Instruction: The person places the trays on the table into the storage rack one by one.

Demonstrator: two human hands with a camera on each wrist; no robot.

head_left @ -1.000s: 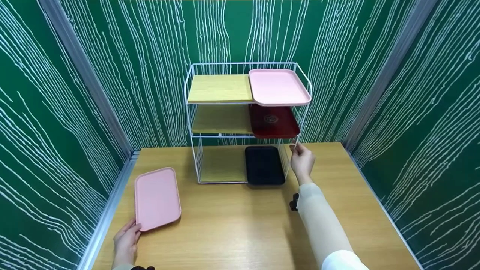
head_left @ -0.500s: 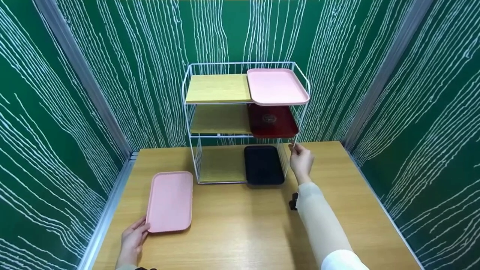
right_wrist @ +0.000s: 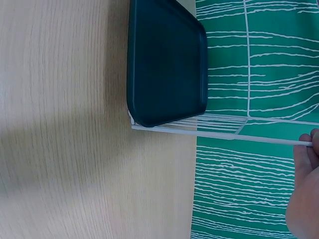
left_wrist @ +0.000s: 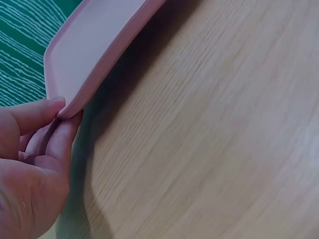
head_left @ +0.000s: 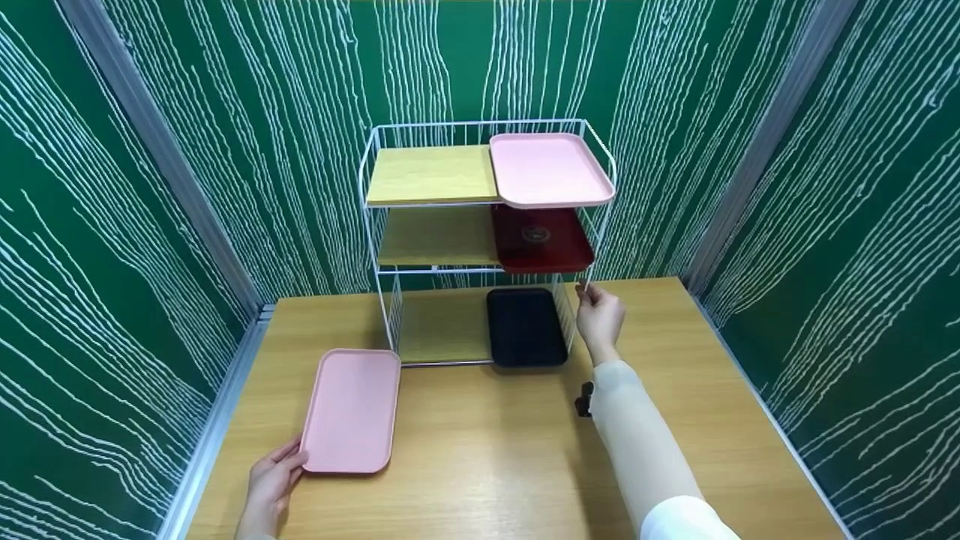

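My left hand [head_left: 273, 480] pinches the near-left corner of a pink tray [head_left: 352, 411], thumb on top and fingers beneath. In the left wrist view the pink tray [left_wrist: 94, 47] is held above the wooden table, its shadow below. My right hand [head_left: 601, 319] grips the front right upright of a white wire rack [head_left: 384, 300], just under the middle shelf. The right wrist view shows the right hand [right_wrist: 305, 184] with fingers round the white bar. On the rack's right side lie another pink tray [head_left: 551, 169] on top, a dark red tray [head_left: 541, 251] in the middle and a black tray [head_left: 526, 328] at the bottom.
Yellow boards form the rack's shelves, the top board [head_left: 431, 174] showing left of its tray. Green walls [head_left: 300, 150] with white wavy lines and grey metal corner posts [head_left: 772, 142] enclose the wooden table [head_left: 480, 450].
The left hand has carried the pink tray rightward, towards the rack's front left corner, and turned it a little. My right hand keeps its grip on the rack; the view has shifted slightly.
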